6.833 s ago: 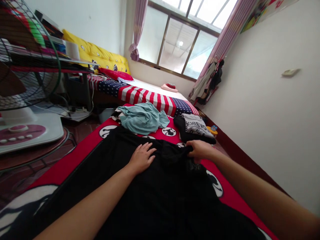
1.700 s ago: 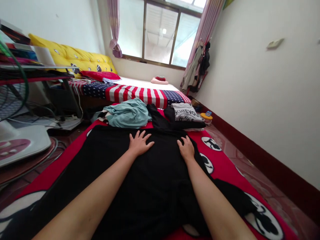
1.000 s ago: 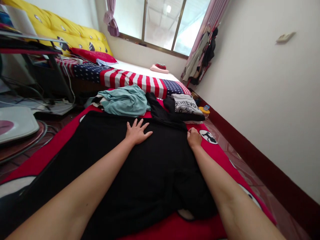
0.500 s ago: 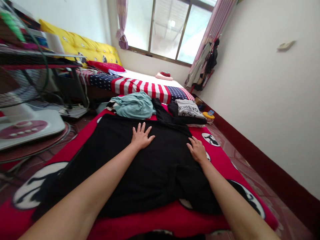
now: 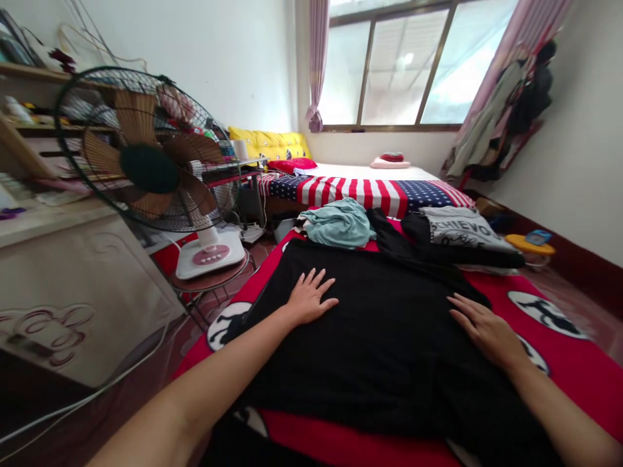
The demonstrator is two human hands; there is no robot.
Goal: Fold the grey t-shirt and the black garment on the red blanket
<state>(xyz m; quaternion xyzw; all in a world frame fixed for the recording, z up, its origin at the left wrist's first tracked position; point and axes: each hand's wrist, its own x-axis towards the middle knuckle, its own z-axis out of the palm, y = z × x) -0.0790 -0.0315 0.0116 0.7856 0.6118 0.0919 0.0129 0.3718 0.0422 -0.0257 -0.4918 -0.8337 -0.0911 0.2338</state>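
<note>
red printed blanket (image 5: 579,363) carries a black garment (image 5: 370,324), spread before the person and nearer than a teal cloth heap (image 5: 338,224) and a grey lettered shirt (image 5: 462,227) (folded, atop a stack). spreading judged mostly done; creases outstanding at the near right. appearance: plain, dark, matte, not folded up. left hand (image 5: 310,299): palm down, fingers splayed, grip empty. right hand (image 5: 489,331): fingers extended at the garment's right side, nothing clasped.
</note>
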